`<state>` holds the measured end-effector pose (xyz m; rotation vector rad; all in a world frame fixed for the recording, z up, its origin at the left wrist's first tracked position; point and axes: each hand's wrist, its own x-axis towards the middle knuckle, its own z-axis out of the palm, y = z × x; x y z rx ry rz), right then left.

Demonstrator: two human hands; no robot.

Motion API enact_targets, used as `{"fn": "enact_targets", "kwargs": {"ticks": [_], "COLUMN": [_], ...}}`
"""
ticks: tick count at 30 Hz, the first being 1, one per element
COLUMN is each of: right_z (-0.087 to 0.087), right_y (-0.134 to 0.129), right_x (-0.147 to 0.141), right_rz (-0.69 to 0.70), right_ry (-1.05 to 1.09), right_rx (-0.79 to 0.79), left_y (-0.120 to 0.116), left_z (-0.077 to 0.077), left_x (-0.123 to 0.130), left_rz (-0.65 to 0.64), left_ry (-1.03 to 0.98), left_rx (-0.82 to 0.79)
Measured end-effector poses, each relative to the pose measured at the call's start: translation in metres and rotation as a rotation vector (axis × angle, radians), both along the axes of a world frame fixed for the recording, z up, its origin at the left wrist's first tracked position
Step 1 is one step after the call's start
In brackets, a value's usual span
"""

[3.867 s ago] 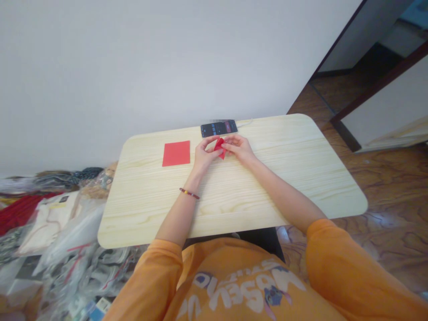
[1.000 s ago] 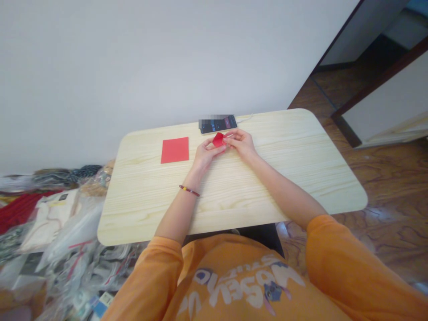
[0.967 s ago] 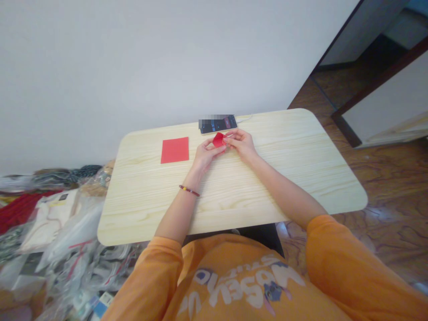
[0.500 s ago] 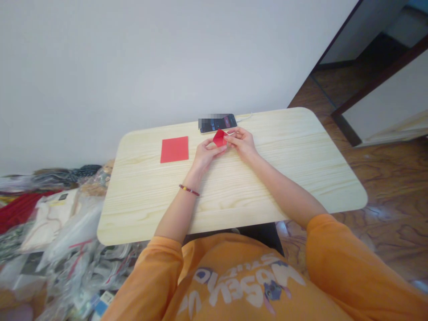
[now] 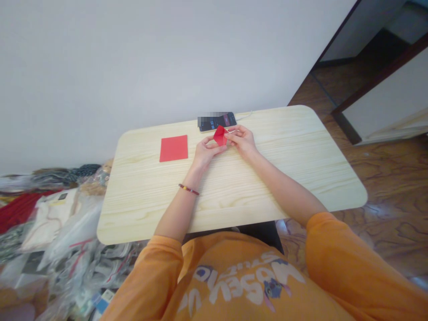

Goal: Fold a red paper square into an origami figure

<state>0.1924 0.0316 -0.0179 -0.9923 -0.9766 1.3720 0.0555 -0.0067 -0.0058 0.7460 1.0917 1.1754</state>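
Left hand [image 5: 205,152] and right hand [image 5: 242,141] together, fingertips pinching folded red origami paper [image 5: 220,135]. Flat red paper square [image 5: 173,148] lies left on light wood table [image 5: 267,187]; smartphone [image 5: 217,121] just behind hands.

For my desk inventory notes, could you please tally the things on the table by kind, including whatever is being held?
Flat red paper square: 1
Folded red paper piece: 1
Phone: 1
White cable: 1
Total: 4

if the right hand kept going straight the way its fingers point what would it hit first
The folded red paper comes first: the right hand's fingertips already touch it. The left hand probably lies just beyond, though depth is hard to judge here.
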Motion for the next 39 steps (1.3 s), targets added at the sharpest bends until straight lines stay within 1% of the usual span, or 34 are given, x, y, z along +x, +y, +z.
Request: {"fn": "enact_targets", "kwargs": {"ticks": [7, 13, 18, 22, 28, 29, 34, 39], "right_z": [0.001, -0.001, -0.002, -0.002, -0.001, -0.001, 0.0, 0.001], "right_y": [0.0, 0.0, 0.001, 0.002, 0.002, 0.002, 0.0, -0.002], "right_x": [-0.001, 0.0, 0.0, 0.002, 0.002, 0.001, 0.0, -0.003], "right_rz": [0.0, -0.006, -0.013, -0.015, -0.025, -0.02, 0.01, 0.024], "right_ry": [-0.022, 0.017, -0.001, 0.016, -0.001, -0.004, -0.005, -0.024], "right_rx": [0.015, 0.011, 0.01, 0.024, 0.015, 0.02, 0.052, 0.041], "left_y": [0.001, 0.001, 0.001, 0.002, -0.001, -0.002, -0.003, -0.001], "left_z": [-0.001, 0.0, 0.0, 0.001, 0.009, 0.01, 0.012, 0.008], "left_x": [-0.001, -0.002, -0.003, -0.006, -0.006, -0.005, 0.002, 0.003], "left_rz": [-0.014, -0.031, -0.053, -0.089, -0.182, -0.169, -0.013, 0.022], "left_ry": [-0.009, -0.034, -0.031, -0.05, -0.066, -0.066, -0.049, -0.048], "left_rx": [-0.004, -0.012, -0.008, -0.011, -0.024, -0.021, -0.031, -0.049]}}
